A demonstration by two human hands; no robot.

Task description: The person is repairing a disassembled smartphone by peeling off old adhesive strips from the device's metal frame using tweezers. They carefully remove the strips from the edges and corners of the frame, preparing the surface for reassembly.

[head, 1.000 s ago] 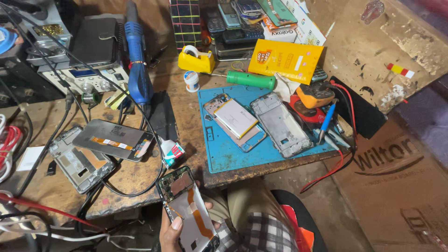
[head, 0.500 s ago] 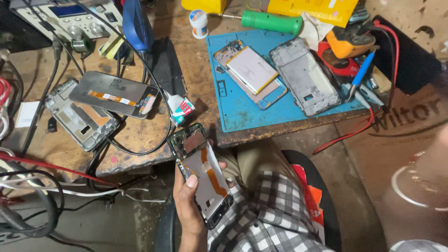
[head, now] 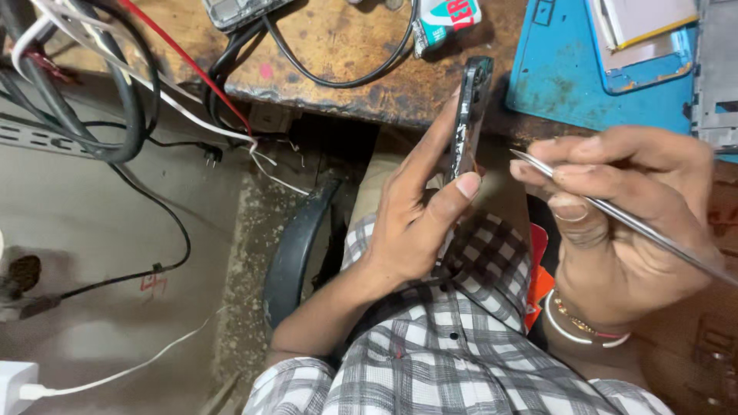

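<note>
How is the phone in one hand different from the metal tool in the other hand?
The phone is dark, broad and flat, seen edge-on and standing nearly upright; the metal tool is shiny, thin and pointed, slanting down to the right. The left hand wraps around the phone, while the right hand pinches the tool in its fingertips. Both are held up in front of the wooden bench.

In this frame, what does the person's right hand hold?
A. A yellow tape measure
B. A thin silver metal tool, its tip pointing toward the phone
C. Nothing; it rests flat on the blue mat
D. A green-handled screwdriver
B: the right hand pinches thin silver metal tweezers whose tip points toward the dark opened phone held edge-on in the left hand.
</note>
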